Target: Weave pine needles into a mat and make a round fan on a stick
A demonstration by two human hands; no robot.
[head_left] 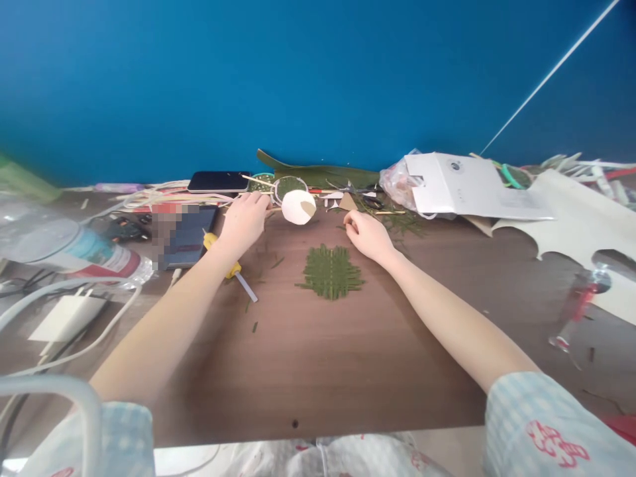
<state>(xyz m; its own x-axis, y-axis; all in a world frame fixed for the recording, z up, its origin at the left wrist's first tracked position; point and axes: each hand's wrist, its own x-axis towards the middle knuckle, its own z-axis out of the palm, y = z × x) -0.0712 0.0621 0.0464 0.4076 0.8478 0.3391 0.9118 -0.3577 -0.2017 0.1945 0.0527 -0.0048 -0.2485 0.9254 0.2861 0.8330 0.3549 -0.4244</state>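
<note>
My left hand (246, 220) is by the back of the table, its fingers bent together beside a round white disc (295, 207). Whether anything is between those fingertips I cannot make out. My right hand (368, 234) rests curled on the table, thumb and fingers drawn in, near small scraps of card (348, 203); its grip is hidden too. Between my forearms lies a flat mat of woven green leaf strips (332, 271) with ragged ends. Partly under my left forearm is a yellow tool (232, 269) with a pale stick protruding, resembling a glue gun.
Along the blue wall lie a black phone (218, 181), a long green leaf (318, 173) and a white box (477, 187). To the left are a plastic bottle (94, 255), cables and a white charger (67, 319). Cut white card (571, 212) lies right.
</note>
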